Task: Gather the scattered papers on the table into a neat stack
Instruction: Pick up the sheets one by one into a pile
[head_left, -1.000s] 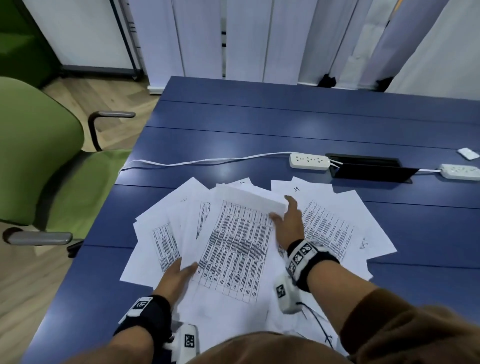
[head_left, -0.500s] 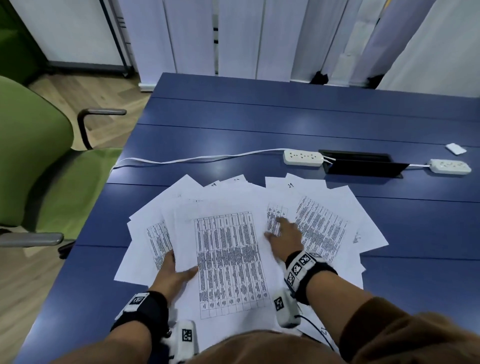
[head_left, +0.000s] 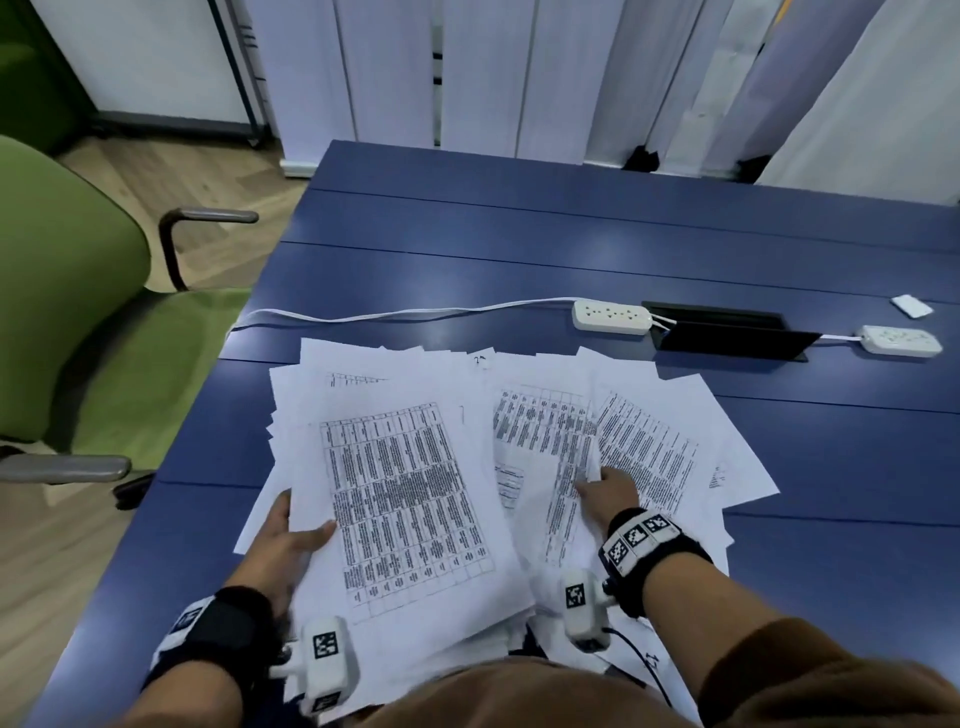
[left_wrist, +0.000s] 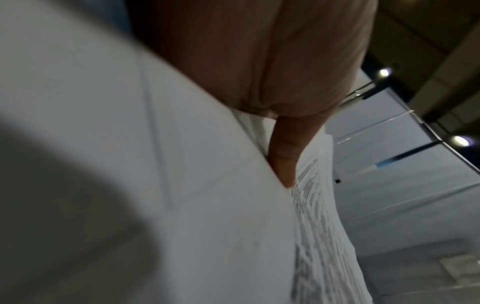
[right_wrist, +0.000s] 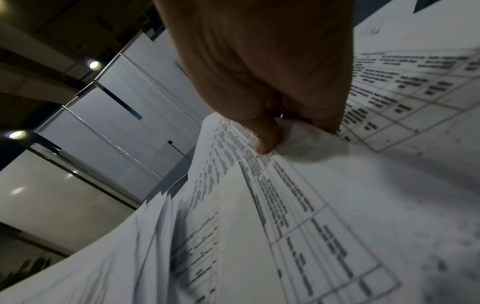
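Observation:
Several white printed papers lie fanned across the blue table (head_left: 519, 249). My left hand (head_left: 298, 530) grips a gathered pile of sheets (head_left: 405, 499) at its left edge, thumb (left_wrist: 285, 154) on top and fingers hidden beneath. The pile (left_wrist: 207, 205) is lifted a little and tilted. To its right, loose sheets (head_left: 654, 447) remain spread out. My right hand (head_left: 597, 480) pinches the edge of one loose sheet (right_wrist: 311, 185), which curls up at my fingertips (right_wrist: 267, 142).
Two white power strips (head_left: 612, 317) (head_left: 901, 340) and a cable lie behind the papers, beside a black cable hatch (head_left: 727, 332). A small white item (head_left: 911, 305) sits far right. A green chair (head_left: 78, 312) stands left of the table.
The sheet my right hand carried now lies on the pile in my left hand. My right hand has moved right onto the spread sheets and lifted one edge.

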